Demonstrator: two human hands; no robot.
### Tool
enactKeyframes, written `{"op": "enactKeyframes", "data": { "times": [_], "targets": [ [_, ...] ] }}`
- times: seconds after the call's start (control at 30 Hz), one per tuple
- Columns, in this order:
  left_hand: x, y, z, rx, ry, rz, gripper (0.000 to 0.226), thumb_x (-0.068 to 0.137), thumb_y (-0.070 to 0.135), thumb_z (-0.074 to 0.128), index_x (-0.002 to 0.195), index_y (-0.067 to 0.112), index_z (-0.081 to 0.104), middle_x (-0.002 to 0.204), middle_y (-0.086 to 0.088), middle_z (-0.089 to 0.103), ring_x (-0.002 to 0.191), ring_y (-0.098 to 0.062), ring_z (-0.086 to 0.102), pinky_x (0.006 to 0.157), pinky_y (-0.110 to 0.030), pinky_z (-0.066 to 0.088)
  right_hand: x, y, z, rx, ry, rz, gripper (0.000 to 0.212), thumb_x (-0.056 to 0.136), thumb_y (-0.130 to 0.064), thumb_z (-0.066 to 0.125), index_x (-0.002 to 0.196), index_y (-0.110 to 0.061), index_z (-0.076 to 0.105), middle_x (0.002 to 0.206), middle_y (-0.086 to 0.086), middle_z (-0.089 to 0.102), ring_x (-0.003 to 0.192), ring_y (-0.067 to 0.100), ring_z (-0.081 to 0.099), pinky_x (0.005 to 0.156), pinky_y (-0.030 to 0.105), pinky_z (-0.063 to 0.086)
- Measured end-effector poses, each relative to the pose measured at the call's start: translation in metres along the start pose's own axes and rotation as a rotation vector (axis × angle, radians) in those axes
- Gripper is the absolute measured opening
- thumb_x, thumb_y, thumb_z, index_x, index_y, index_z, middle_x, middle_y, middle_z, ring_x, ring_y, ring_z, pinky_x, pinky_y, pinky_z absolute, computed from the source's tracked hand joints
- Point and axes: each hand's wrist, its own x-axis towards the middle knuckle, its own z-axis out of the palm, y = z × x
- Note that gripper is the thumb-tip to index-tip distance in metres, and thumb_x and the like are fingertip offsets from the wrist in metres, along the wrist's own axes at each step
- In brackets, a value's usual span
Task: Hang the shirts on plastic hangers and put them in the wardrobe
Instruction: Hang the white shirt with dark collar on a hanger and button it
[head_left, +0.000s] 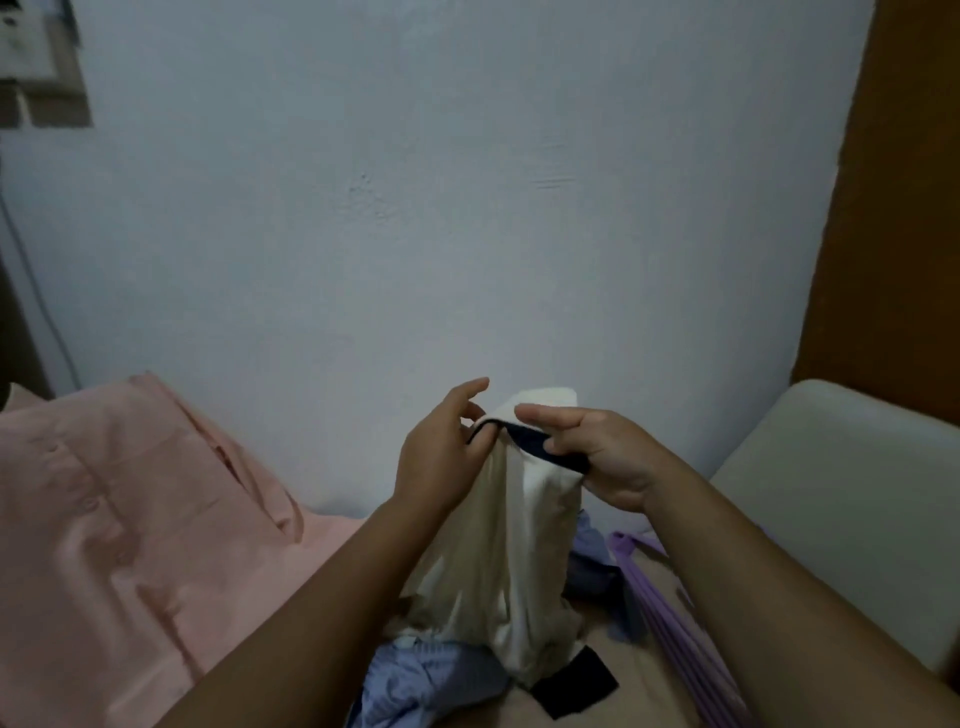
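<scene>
cream shirt (498, 561) pinched by left hand (441, 457), right hand (597, 457), hanger hidden

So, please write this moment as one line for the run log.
both hands hold cream shirt by dark collar | left hand | right hand | hanger: not seen

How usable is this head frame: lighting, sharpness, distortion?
Head view: dim, flat, bluish light with no glare; soft overall, buttons on the pink shirt smeared; wide-angle bending at the edges; both hands' hold on the cream shirt remains readable.
</scene>
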Motion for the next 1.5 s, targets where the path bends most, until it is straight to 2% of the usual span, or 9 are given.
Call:
{"op": "enactKeyframes", "data": {
  "times": [0.2,0.33,0.53,0.67,0.9,1.1,1.23,1.37,1.5],
  "targets": [
    [0.011,0.03,-0.008,-0.147,-0.326,-0.044,0.077,0.084,0.041,0.068,0.146,0.038,0.022,0.121,0.012,0.054,0.101,-0.004,0.056,0.074,-0.013,0.043,-0.021,-0.059,-0.008,-0.391,0.088,-0.077,0.06,0.083,0.019,0.033,0.104,-0.023,0.07,0.116,0.003,0.06,0.112,0.022,0.055,0.093,0.025,0.048],
    [0.008,0.049,-0.011,-0.106,-0.185,0.12,0.07,0.083,0.032,0.071,0.136,0.041,0.028,0.09,0.019,0.05,0.074,0.01,0.053,0.06,-0.007,0.039,-0.03,-0.09,-0.014,-0.485,0.173,-0.115,0.062,0.081,0.019,0.033,0.097,-0.027,0.071,0.1,-0.008,0.063,0.112,0.02,0.055,0.1,0.028,0.045],
    [-0.013,0.045,0.0,0.074,-0.242,0.405,0.051,0.086,0.018,0.068,0.12,0.043,0.041,0.119,0.008,0.051,0.095,-0.011,0.058,0.077,-0.023,0.048,-0.053,-0.126,-0.03,-0.422,0.369,-0.235,0.061,0.081,0.02,0.031,0.111,-0.02,0.066,0.118,0.01,0.063,0.109,0.024,0.059,0.096,0.028,0.047],
    [-0.021,0.032,0.008,0.302,-0.377,0.357,0.03,0.09,0.022,0.062,0.117,0.03,0.054,0.111,0.007,0.048,0.09,-0.016,0.055,0.077,-0.03,0.048,-0.072,-0.135,-0.046,-0.386,0.504,-0.26,0.053,0.086,0.017,0.033,0.117,-0.012,0.065,0.106,0.009,0.065,0.102,0.028,0.062,0.1,0.04,0.047],
    [-0.001,0.034,-0.015,0.527,-0.612,0.224,0.026,0.087,0.029,0.066,0.113,0.031,0.071,0.115,0.002,0.059,0.108,-0.019,0.055,0.09,-0.023,0.04,-0.107,-0.123,-0.077,-0.225,0.583,-0.239,0.046,0.091,0.013,0.037,0.116,-0.015,0.064,0.108,0.011,0.061,0.084,0.018,0.061,0.084,0.028,0.049],
    [0.007,0.068,-0.057,0.438,-0.4,0.072,0.027,0.089,0.019,0.064,0.114,0.022,0.071,0.116,-0.004,0.066,0.11,-0.023,0.057,0.086,-0.024,0.038,-0.136,-0.126,-0.082,-0.222,0.579,-0.213,0.05,0.089,0.019,0.028,0.123,-0.002,0.058,0.109,0.013,0.057,0.082,0.019,0.059,0.086,0.03,0.048],
    [0.013,0.108,-0.095,0.361,-0.218,0.008,0.029,0.086,0.017,0.065,0.114,0.008,0.068,0.112,-0.015,0.063,0.103,-0.029,0.058,0.08,-0.032,0.045,-0.157,-0.134,-0.076,-0.291,0.521,-0.199,0.04,0.091,0.017,0.03,0.107,0.003,0.064,0.096,0.011,0.06,0.079,0.019,0.059,0.069,0.023,0.053],
    [0.014,0.142,-0.127,0.291,-0.108,0.055,0.047,0.081,0.016,0.07,0.128,0.016,0.06,0.11,-0.004,0.054,0.098,-0.024,0.053,0.077,-0.037,0.05,-0.17,-0.15,-0.066,-0.355,0.492,-0.217,0.04,0.094,0.011,0.036,0.12,-0.004,0.062,0.118,0.01,0.059,0.089,0.018,0.059,0.064,0.018,0.053],
    [0.015,0.182,-0.162,0.14,-0.049,0.091,0.061,0.08,0.007,0.068,0.137,0.02,0.051,0.12,-0.004,0.053,0.099,-0.026,0.058,0.079,-0.049,0.056,-0.185,-0.177,-0.055,-0.36,0.518,-0.353,0.044,0.095,0.007,0.039,0.134,-0.01,0.05,0.14,0.004,0.048,0.122,0.02,0.05,0.092,0.024,0.046]
  ]
}}
